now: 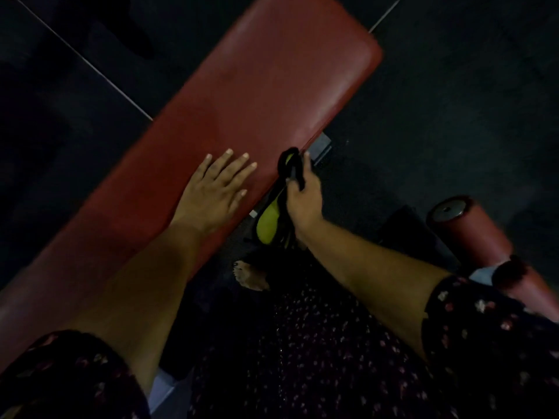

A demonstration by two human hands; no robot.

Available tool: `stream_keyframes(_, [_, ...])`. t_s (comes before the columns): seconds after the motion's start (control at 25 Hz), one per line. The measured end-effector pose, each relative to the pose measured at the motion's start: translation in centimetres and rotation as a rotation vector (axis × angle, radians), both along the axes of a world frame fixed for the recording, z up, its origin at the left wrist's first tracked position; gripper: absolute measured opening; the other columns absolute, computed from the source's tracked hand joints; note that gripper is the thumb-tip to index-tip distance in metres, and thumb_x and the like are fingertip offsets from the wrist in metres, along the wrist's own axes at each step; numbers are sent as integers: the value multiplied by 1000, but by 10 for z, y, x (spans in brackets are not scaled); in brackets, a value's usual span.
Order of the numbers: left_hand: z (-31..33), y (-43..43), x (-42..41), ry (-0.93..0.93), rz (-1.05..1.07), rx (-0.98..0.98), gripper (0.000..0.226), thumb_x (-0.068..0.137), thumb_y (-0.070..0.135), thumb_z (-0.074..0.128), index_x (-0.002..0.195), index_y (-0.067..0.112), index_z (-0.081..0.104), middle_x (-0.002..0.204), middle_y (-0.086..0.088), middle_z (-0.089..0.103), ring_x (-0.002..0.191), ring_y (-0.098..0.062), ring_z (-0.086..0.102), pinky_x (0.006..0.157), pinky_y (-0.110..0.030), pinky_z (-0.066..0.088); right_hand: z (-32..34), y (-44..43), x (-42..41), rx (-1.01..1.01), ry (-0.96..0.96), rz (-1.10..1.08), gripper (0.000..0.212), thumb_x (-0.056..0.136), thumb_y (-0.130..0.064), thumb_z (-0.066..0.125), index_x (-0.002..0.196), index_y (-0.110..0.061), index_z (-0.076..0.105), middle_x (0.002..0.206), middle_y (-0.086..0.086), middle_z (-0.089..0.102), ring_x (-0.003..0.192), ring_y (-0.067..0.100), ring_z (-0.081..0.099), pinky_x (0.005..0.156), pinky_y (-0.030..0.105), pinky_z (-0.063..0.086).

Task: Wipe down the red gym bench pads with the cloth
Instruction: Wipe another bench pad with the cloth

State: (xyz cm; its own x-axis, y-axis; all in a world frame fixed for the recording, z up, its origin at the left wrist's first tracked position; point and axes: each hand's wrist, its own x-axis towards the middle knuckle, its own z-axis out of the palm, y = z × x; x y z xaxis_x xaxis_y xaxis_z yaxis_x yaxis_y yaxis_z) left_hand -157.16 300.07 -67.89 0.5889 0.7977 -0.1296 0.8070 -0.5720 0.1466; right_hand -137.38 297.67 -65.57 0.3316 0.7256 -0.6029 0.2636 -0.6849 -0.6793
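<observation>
The picture is dim and underexposed: the floor (pixel 453 101) sinks to near black with little texture. A faint, soft sheen lies on the far end of the red bench pad (pixel 272 71), the brightest broad surface. The yellow of the cloth (pixel 266 225) stands out. The whole frame is soft, with the right hand (pixel 302 201) and the near patterned sleeves (pixel 484 322) smeared.

Left hand (pixel 211 192) on bench pad (pixel 272 86); right hand (pixel 302 202) holding cloth (pixel 266 225) beside pad's right edge.
</observation>
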Motion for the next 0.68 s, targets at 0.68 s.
stream_keyframes(0.68, [1,-89,-95,5,182,-4,51,104,39,27,153,27,27,159,-1,28,147,-24,23,120,-44,13,-22,-84,25,1171,-765,1757,34,95,-23,48,129,-25,44,133,2,39,101,36,45,65,42,52])
